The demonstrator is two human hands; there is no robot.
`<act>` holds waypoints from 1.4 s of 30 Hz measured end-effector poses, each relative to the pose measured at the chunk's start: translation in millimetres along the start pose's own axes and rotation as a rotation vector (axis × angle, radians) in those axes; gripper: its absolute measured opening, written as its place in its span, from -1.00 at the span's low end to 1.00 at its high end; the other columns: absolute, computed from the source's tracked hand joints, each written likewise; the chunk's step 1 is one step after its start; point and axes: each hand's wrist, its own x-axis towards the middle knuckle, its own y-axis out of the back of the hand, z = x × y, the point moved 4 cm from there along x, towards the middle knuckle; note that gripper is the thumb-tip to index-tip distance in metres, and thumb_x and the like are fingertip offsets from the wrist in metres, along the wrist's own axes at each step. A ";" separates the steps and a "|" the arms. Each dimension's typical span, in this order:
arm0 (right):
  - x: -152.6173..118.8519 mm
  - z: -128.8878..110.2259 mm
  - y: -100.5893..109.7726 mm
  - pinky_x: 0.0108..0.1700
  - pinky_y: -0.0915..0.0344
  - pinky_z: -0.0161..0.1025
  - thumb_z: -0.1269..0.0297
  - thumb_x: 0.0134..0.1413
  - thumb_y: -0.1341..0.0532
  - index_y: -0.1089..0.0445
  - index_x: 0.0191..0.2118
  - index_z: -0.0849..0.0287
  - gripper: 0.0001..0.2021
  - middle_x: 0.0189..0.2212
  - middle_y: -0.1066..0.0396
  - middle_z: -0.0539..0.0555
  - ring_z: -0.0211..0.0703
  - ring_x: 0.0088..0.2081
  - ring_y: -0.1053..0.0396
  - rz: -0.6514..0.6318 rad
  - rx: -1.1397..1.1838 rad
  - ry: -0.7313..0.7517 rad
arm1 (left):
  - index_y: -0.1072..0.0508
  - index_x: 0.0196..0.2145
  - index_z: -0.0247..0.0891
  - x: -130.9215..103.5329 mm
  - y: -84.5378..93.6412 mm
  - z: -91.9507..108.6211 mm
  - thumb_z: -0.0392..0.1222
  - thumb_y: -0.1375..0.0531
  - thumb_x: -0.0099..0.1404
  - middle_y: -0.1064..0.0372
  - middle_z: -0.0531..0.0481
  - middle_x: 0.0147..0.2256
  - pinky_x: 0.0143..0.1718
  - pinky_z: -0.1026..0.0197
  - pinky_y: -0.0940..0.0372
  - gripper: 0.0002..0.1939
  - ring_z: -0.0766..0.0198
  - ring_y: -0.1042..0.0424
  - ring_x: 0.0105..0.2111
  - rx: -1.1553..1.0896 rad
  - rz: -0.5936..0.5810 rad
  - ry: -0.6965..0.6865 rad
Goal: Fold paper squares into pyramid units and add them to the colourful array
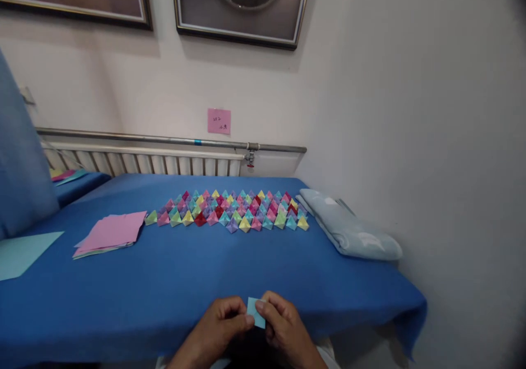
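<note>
A small folded piece of light blue paper (257,314) is held up between my two hands, close to the table's front edge. My right hand (286,328) pinches it from the right, the thumb lying flat on its face. From the left, my left hand (224,325) grips its lower left edge between thumb and curled fingers. Farther back on the blue cloth stand rows of small folded paper pieces (245,224) in many colours, pointed at the top. The undersides of both hands are partly hidden.
Left on the blue tablecloth (172,287) lies a stack of pink paper (115,231), with a light blue sheet (24,254) beyond it. A folded pale blue blanket (349,224) rests at the right by the wall. A radiator (164,163) runs behind.
</note>
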 end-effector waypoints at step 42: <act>-2.4 -13.8 -9.9 -0.55 0.07 -0.38 0.19 -0.08 -0.14 -0.16 -0.58 0.14 -0.79 -0.71 -0.10 -0.16 -0.40 -0.64 0.00 -0.064 -0.047 -0.054 | -0.31 -0.55 -0.23 -14.7 7.9 13.3 0.10 -0.13 0.17 -0.18 0.11 -0.55 -0.38 0.28 -0.06 -0.65 0.32 -0.13 -0.46 0.141 0.052 -0.040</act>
